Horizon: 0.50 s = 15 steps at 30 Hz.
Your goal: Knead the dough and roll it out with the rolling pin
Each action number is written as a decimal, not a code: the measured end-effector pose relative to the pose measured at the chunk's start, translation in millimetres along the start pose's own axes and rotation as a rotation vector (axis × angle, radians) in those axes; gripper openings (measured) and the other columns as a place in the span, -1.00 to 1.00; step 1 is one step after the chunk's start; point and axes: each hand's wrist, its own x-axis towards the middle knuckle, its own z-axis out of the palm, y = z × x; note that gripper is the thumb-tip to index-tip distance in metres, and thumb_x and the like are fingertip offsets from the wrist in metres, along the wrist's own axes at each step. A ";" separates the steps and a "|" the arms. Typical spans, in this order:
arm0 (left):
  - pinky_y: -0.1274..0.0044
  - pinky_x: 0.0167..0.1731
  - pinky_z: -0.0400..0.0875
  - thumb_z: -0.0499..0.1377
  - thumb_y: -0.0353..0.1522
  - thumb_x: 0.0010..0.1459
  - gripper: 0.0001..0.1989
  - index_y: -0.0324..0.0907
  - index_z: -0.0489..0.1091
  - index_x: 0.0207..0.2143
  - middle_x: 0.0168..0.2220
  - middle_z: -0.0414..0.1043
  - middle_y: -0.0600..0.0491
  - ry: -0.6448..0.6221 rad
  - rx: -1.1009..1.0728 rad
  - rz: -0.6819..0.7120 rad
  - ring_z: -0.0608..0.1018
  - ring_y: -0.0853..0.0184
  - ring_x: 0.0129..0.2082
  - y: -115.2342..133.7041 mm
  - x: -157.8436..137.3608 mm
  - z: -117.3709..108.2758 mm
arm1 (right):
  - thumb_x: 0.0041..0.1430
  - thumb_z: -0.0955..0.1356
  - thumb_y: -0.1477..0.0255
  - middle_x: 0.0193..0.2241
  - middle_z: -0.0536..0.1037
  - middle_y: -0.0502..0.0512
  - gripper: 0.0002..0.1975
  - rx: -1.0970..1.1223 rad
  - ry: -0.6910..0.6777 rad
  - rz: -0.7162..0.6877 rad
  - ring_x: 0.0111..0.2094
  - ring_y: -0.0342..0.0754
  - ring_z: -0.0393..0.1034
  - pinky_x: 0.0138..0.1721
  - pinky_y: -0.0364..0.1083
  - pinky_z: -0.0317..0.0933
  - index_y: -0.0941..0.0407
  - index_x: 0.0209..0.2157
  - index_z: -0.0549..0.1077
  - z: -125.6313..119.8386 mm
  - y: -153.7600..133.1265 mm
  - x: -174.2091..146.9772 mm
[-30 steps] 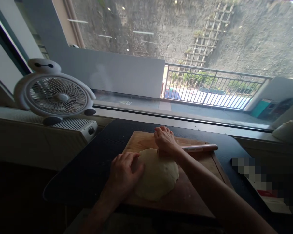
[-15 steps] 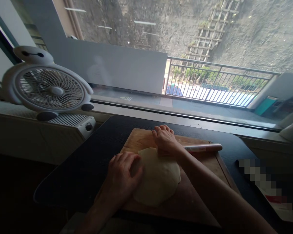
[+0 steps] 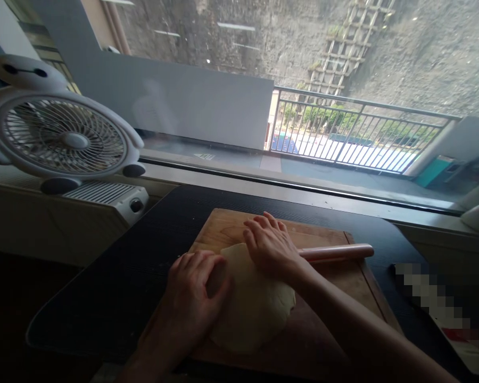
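A pale, roughly round sheet of dough (image 3: 255,314) lies on a wooden board (image 3: 223,223). My right hand (image 3: 269,244) is over the left part of a smooth rolling pin (image 3: 339,252), its palm on the pin and its fingers reaching past it toward the window. The pin's right end juts out beyond the hand over the board's right side. At the left edge of the dough is my left hand (image 3: 197,282), fingers curled and thumb against the sheet. Its fingertips are partly hidden in shadow, and the pin's left end is covered by my right hand.
The board stands on a dark table (image 3: 115,282) by a window. A white fan (image 3: 74,141) with a round-headed figure shape sits at the left on a pale vented box (image 3: 107,197). A blurred-out long item (image 3: 431,303) lies at the table's right.
My right hand has slid toward me, bringing the rolling pin back over the dough. My left hand stays at the dough's left edge. The view has shifted slightly.
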 end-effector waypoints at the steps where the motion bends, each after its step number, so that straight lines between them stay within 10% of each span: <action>1: 0.31 -0.12 0.23 0.14 -0.22 0.07 -0.78 -0.11 0.33 -0.24 -0.24 0.39 0.04 -0.002 0.002 0.002 0.39 0.21 -0.21 0.3 0.3 0.1 | 0.32 0.05 0.24 0.10 0.27 0.06 -0.61 -0.002 0.009 -0.019 0.23 0.06 -0.13 0.15 0.11 -0.16 -0.03 0.07 0.27 -0.4 -0.6 -5.1; 8: 0.35 -0.13 0.25 0.12 -0.22 0.09 -0.79 -0.10 0.34 -0.23 -0.22 0.41 0.04 -0.003 -0.001 0.002 0.41 0.22 -0.20 0.3 -0.6 -1.2 | 0.31 0.06 0.29 0.07 0.27 0.25 -0.60 -0.034 -0.012 0.175 0.19 0.13 -0.06 0.11 0.16 -0.11 0.11 0.01 0.32 6.1 10.4 41.4; 15: 0.32 -0.08 0.25 0.15 -0.11 -0.01 -0.55 -0.15 0.35 -0.11 -0.13 0.43 -0.03 -0.104 0.057 -0.093 0.42 0.15 -0.11 11.5 22.8 -0.9 | 0.32 0.03 0.32 0.03 0.33 0.16 -0.62 0.004 0.084 0.059 0.13 0.05 0.05 0.06 0.04 -0.02 0.05 -0.01 0.33 -1.8 6.3 14.8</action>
